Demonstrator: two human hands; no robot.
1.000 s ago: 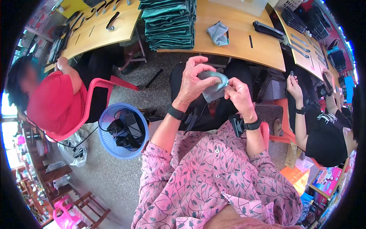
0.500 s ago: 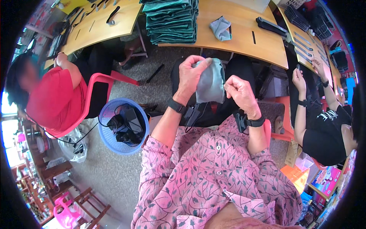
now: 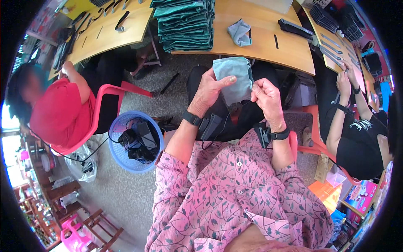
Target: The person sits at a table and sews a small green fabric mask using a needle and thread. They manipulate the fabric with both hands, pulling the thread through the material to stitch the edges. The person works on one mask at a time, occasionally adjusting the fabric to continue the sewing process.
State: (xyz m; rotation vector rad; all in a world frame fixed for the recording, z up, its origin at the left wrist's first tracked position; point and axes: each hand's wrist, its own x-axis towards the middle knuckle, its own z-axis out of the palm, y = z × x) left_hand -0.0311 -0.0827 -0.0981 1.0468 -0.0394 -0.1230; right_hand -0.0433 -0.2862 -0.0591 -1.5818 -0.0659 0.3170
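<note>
Head view, and straight to the worktop [image 3: 260, 33]: at its near left corner, a tall stack [image 3: 184, 25] of dark green cloth, well in the way on that side. Right of it, alone on bare wood, a crumpled grey-green cloth [image 3: 239, 32]. Then a dark slot [image 3: 276, 41], and up by the right edge a black bundle [image 3: 295, 29]. At the far edge, a clear box [image 3: 273, 4], cut off by the view.

Over to the left table [image 3: 105, 40]: a black strap [image 3: 122, 22] near the right edge, and close to the near edge a person in red [image 3: 63, 113] on a red chair. Down on the floor, a blue basket [image 3: 113, 157] full of black gear [image 3: 140, 140], just beside the left forearm. Across to the right table [image 3: 315, 28]: a row of grey strips [image 3: 331, 55], and close to the near edge a person in black [image 3: 363, 147], both hands together.

And to the grip! A pale green pouch [image 3: 235, 90] up over the lap, just short of the worktop's near edge, well apart from the crumpled cloth. Grasped at its left side by the left hand [image 3: 206, 90], thumb flat across the face; pinched at the right edge by the right hand [image 3: 266, 96], fingers curled in.
</note>
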